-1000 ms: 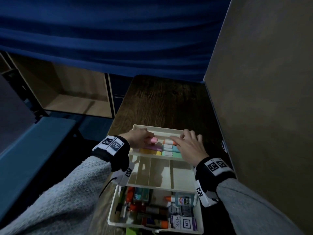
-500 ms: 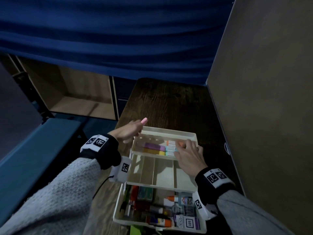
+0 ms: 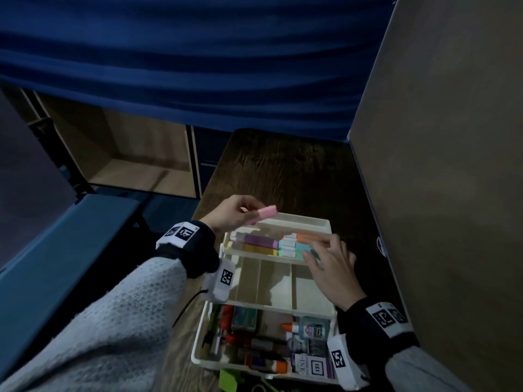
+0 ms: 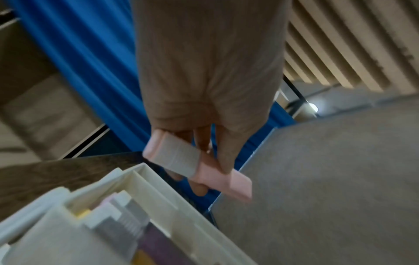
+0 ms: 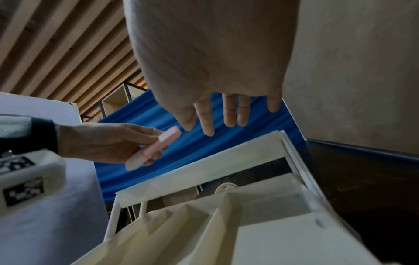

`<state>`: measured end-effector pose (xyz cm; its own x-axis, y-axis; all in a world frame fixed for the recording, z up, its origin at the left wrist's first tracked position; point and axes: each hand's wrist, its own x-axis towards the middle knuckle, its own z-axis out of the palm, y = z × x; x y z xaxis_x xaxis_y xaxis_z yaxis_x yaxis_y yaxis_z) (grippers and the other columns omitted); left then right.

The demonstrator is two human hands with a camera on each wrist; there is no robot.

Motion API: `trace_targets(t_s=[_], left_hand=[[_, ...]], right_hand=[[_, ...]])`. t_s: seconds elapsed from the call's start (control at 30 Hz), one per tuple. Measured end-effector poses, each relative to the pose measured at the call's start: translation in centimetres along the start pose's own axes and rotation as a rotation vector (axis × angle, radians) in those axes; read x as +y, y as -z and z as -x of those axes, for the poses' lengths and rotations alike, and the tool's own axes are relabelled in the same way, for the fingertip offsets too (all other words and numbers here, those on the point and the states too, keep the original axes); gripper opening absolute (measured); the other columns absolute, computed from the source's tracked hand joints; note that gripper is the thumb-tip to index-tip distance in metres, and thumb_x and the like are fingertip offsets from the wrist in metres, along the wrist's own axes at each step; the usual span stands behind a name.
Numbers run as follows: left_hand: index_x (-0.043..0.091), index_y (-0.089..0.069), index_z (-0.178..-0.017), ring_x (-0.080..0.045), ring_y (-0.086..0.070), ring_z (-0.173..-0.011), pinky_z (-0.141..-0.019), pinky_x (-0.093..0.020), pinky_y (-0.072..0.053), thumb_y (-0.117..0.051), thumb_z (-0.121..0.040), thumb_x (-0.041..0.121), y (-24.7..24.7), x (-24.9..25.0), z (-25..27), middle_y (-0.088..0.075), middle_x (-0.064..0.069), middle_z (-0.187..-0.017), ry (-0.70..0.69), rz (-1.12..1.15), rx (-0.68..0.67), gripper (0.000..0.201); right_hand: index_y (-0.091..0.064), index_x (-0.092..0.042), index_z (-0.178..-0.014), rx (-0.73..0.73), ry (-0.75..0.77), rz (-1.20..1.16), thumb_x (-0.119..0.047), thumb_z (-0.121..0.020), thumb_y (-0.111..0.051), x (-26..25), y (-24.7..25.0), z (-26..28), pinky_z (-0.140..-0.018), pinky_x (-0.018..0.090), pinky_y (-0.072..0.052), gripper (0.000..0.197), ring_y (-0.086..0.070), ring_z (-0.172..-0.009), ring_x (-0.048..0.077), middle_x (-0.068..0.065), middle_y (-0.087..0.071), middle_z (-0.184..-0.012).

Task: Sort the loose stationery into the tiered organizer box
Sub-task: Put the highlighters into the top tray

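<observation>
The cream tiered organizer box (image 3: 300,219) stands open on the dark wooden table. Its top tier holds purple (image 3: 260,239), yellow (image 3: 259,250), orange (image 3: 307,237) and teal (image 3: 301,246) highlighters lying side by side. My left hand (image 3: 246,215) pinches a pink highlighter (image 3: 264,215) just above the tier's far left corner; the same pink highlighter (image 4: 204,172) shows between thumb and fingers in the left wrist view. My right hand (image 3: 325,256) lies with straight fingers (image 5: 207,116) over the right ends of the orange and teal highlighters. The middle tier (image 3: 283,281) has bare compartments.
The bottom tier (image 3: 198,346) is packed with glue bottles (image 3: 314,328), markers and small boxes. A beige partition (image 3: 438,165) rises close on the right. A blue curtain (image 3: 198,66) hangs behind the table (image 3: 283,171). An open wooden cabinet (image 3: 127,154) is at left.
My left hand lifted the pink highlighter out of the top tier, swung it left, and now holds it above the tier's far left corner. My right hand stayed on the right-hand highlighters.
</observation>
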<state>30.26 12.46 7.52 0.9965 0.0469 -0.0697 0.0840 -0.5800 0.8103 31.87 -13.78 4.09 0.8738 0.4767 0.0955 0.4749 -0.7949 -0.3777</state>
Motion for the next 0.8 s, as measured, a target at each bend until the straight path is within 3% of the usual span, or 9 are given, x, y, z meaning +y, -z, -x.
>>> trace_targets(t_s=[0.13, 0.27, 0.37, 0.43, 0.5, 0.57, 0.6, 0.7, 0.8], left_hand=[[0.019, -0.068, -0.106, -0.016, -0.057, -0.091, -0.079, -0.027, -0.046, -0.060, -0.091, 0.036, -2.3, 0.2, -0.7, -0.059, -0.001, -0.103, -0.125, -0.449, 0.064, 0.024], [0.015, -0.068, -0.098, -0.021, -0.059, -0.095, -0.080, -0.029, -0.047, -0.065, -0.086, 0.036, -3.5, 0.2, -0.4, -0.063, -0.003, -0.101, -0.137, -0.606, 0.025, 0.025], [0.024, -0.067, -0.113, -0.022, -0.058, -0.108, -0.093, -0.036, -0.047, -0.059, -0.089, 0.035, -3.2, 0.6, 0.3, -0.067, 0.001, -0.115, -0.043, -0.688, -0.008, 0.028], [0.032, -0.056, -0.130, -0.024, -0.049, -0.124, -0.105, -0.043, -0.036, -0.050, -0.094, 0.032, -3.5, 0.4, 1.0, -0.057, 0.002, -0.134, 0.033, -0.749, -0.075, 0.036], [0.035, -0.036, -0.144, -0.030, -0.024, -0.143, -0.115, -0.052, -0.017, -0.039, -0.099, 0.036, -4.2, 0.1, 1.8, -0.031, -0.002, -0.154, 0.088, -0.749, -0.187, 0.045], [0.035, -0.016, -0.150, -0.033, 0.004, -0.147, -0.117, -0.054, 0.001, -0.029, -0.100, 0.047, -5.0, -0.1, 2.6, -0.004, -0.003, -0.161, 0.106, -0.743, -0.262, 0.053], [0.034, -0.008, -0.151, -0.032, 0.011, -0.146, -0.116, -0.053, 0.007, -0.025, -0.099, 0.050, -5.4, -0.2, 2.7, 0.003, -0.003, -0.161, 0.109, -0.750, -0.274, 0.057], [0.031, -0.001, -0.151, -0.029, 0.012, -0.146, -0.117, -0.050, 0.010, -0.019, -0.099, 0.051, -6.2, -0.2, 2.6, 0.006, -0.004, -0.160, 0.099, -0.748, -0.312, 0.059], [0.031, -0.020, -0.149, -0.029, 0.001, -0.148, -0.117, -0.051, 0.003, -0.023, -0.100, 0.048, -6.4, 0.0, 2.9, -0.008, -0.004, -0.160, 0.041, -0.762, -0.266, 0.052]], right_hand=[[-0.052, -0.032, -0.132, 0.031, -0.008, -0.088, -0.038, -0.098, -0.040, 0.5, 0.6, 1.2, -0.104, 0.037, -0.020, 0.037, -0.035, -0.123, 0.015, -0.004, -0.037, -0.120], [-0.057, -0.030, -0.125, 0.019, -0.033, -0.159, -0.035, -0.098, -0.044, 0.7, 0.2, 3.1, -0.102, 0.034, -0.022, 0.031, -0.037, -0.118, 0.011, -0.008, -0.038, -0.115], [-0.060, -0.035, -0.117, -0.008, -0.032, -0.212, -0.034, -0.098, -0.045, 0.8, -0.3, 5.1, -0.100, 0.031, -0.022, 0.024, -0.035, -0.114, 0.005, -0.009, -0.039, -0.114], [-0.060, -0.038, -0.115, -0.029, -0.046, -0.255, -0.035, -0.098, -0.045, 1.0, -0.4, 6.6, -0.098, 0.030, -0.021, 0.022, -0.035, -0.111, 0.002, -0.010, -0.039, -0.114], [-0.059, -0.040, -0.113, -0.045, -0.083, -0.300, -0.034, -0.098, -0.046, 1.2, -0.5, 8.2, -0.099, 0.033, -0.025, 0.021, -0.040, -0.110, 0.004, -0.011, -0.041, -0.113], [-0.059, -0.042, -0.108, -0.037, -0.125, -0.348, -0.030, -0.098, -0.049, 1.3, -0.6, 9.8, -0.102, 0.038, -0.031, 0.019, -0.045, -0.110, 0.008, -0.011, -0.043, -0.112], [-0.058, -0.044, -0.104, -0.027, -0.144, -0.379, -0.029, -0.097, -0.050, 1.2, -0.6, 10.6, -0.103, 0.040, -0.033, 0.019, -0.047, -0.110, 0.009, -0.011, -0.044, -0.110], [-0.056, -0.047, -0.096, -0.008, -0.160, -0.421, -0.027, -0.097, -0.051, 1.2, -0.8, 12.7, -0.100, 0.043, -0.039, 0.021, -0.050, -0.107, 0.009, -0.012, -0.046, -0.106], [-0.054, -0.051, -0.093, 0.006, -0.171, -0.422, -0.027, -0.096, -0.051, 1.5, -0.8, 14.4, -0.099, 0.043, -0.040, 0.024, -0.051, -0.105, 0.007, -0.016, -0.046, -0.105]])
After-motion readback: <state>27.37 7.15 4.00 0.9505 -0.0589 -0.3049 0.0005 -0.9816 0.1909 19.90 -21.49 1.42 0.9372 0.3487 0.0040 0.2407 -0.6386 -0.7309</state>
